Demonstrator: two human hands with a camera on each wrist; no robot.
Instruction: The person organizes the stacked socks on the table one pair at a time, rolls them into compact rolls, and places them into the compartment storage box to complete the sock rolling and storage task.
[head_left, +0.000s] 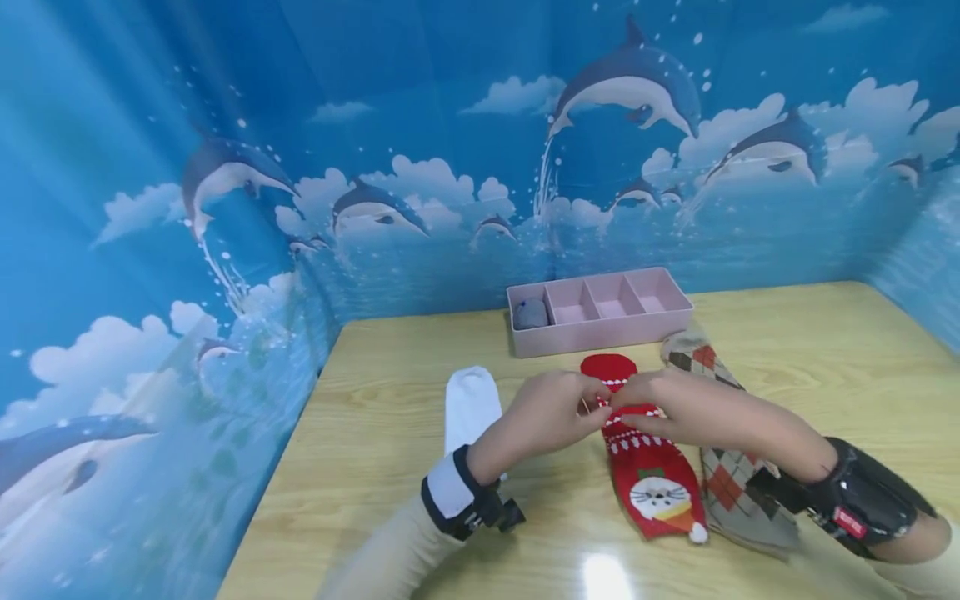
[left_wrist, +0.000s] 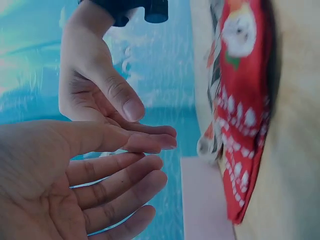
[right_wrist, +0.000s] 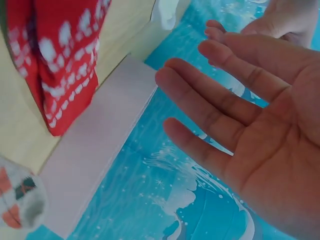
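A red knit sock (head_left: 626,467) with white patterns and an animal face lies on the table, toe end toward the box. Over it, both hands meet: the left hand (head_left: 551,408) and the right hand (head_left: 675,408), fingertips touching or nearly so. In the left wrist view the left hand's fingers (left_wrist: 115,200) are loosely extended, with a gap between them and the red sock (left_wrist: 245,115). The right hand (right_wrist: 260,110) likewise shows spread, relaxed fingers holding nothing. An argyle sock (head_left: 727,492) lies right of the red one, a white sock (head_left: 471,408) by the left forearm.
Behind the socks stands a pink divided box (head_left: 600,336), with a rolled grey sock (head_left: 531,313) in its leftmost compartment. The wooden table (head_left: 390,375) ends at a blue dolphin-print curtain (head_left: 420,233) at the back and left.
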